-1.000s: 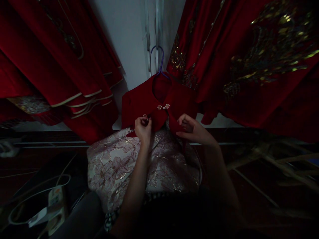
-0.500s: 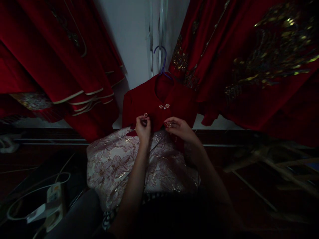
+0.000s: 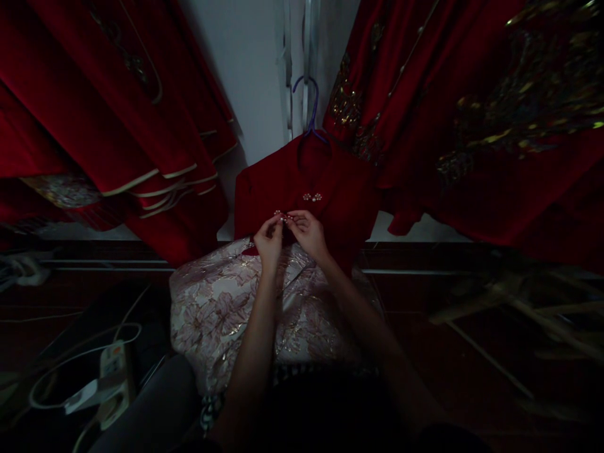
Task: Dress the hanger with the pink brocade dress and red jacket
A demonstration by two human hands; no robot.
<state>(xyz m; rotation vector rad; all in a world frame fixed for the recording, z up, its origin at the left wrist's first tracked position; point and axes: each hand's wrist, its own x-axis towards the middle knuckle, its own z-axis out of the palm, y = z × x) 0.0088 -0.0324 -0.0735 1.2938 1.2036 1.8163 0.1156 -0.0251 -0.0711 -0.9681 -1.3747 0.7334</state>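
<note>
A red jacket (image 3: 264,182) hangs in front of me on a purple hanger (image 3: 313,113). Its upper beaded clasp (image 3: 312,197) joins the two front edges below the neckline. Lower down, my left hand (image 3: 270,240) pinches one side of a second beaded clasp (image 3: 278,215). My right hand (image 3: 309,234) pinches the other side, and the fingertips of both hands meet there. Whether the two halves are joined is hidden by the fingers. Beneath the jacket, a pale pink floral brocade skirt (image 3: 217,308) spreads across my lap.
Red garments (image 3: 155,126) hang on the left, and red garments with gold sequins (image 3: 528,94) on the right. A power strip (image 3: 116,377) with white cables lies at lower left. Wooden bars (image 3: 509,302) stand at the right in the dark.
My right hand has moved left with its half of the clasp, from apart to touching my left hand. The left hand has stayed nearly in place on the jacket.
</note>
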